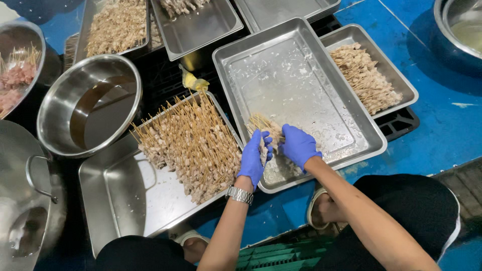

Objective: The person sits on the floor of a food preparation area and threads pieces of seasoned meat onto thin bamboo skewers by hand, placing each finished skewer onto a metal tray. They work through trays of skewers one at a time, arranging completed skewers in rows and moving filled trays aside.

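Note:
Both my hands wear blue gloves. My left hand point(255, 155) and my right hand point(298, 145) together grip a small bundle of meat skewers point(265, 124) over the near edge of a large steel tray point(301, 75) smeared with white residue. The sticks fan up and to the left from between my fingers. A silver watch sits on my left wrist. Just left of my hands, a heap of several meat skewers point(193, 143) lies in another steel tray point(120, 195).
A steel bowl point(88, 105) holds dark liquid at left. A tray of coated skewers point(369, 75) sits at right, more skewer trays point(118, 25) at the back. A large lidded pot point(25, 200) is at lower left, a bowl of raw skewers point(17, 75) far left. Blue floor lies right.

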The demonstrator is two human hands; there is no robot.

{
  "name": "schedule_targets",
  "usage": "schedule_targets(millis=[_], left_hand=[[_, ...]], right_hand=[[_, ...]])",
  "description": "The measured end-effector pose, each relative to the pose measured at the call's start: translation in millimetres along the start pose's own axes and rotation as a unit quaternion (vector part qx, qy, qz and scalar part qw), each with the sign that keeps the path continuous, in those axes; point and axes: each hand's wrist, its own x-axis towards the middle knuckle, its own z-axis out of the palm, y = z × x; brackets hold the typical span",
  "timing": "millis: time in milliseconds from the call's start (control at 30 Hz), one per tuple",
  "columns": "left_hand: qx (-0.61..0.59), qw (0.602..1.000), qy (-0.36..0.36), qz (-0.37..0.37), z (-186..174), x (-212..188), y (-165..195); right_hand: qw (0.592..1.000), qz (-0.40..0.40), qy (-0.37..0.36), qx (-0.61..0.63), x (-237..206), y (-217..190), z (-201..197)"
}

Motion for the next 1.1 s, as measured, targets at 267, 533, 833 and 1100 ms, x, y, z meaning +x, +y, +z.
schedule_targets(millis=[267,533,833,1100], left_hand=[[0.008,0.997,0.0,0.075,6,18,11],[0.178,0.98,0.049,0.078,-8,29,41],[0.22,0.974,0.001,0.049,-16,44,44],[0.175,0.984,0.036,0.007,-12,75,35]], right_hand=[[0.999,0.011,0.008,-0.03,-2,-1,1],[0.997,-0.056,0.059,-0.009,12,-4,-6],[0.99,-0.136,0.028,-0.013,38,-28,3],[0.997,-0.059,-0.004,0.048,51,-33,-12]])
